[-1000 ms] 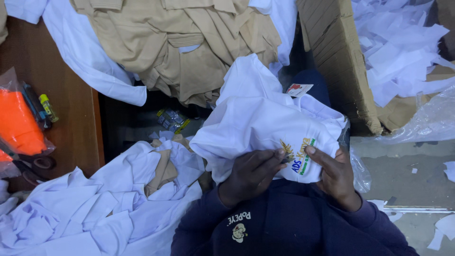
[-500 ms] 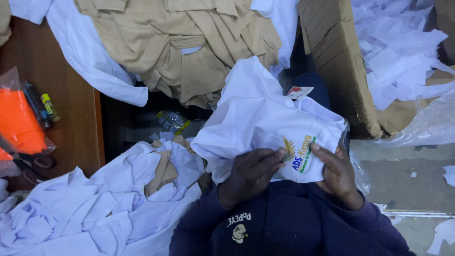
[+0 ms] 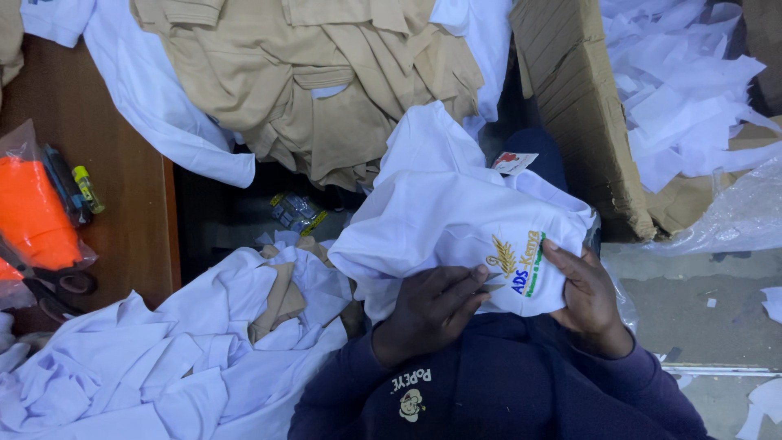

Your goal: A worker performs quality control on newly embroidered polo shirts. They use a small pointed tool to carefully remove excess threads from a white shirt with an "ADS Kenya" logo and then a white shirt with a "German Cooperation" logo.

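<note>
Right now both hands grip a folded white shirt (image 3: 456, 220) near centre, long axis running near-right to far-left; left hand (image 3: 428, 314) and right hand (image 3: 586, 297) fingers curled shut on its near edge w/ embroidered logo (image 3: 517, 265).

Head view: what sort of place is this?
Likely a garment workshop or packing room: both hands hold a white embroidered shirt, with khaki garments piled and a cardboard box of white offcuts.
</note>
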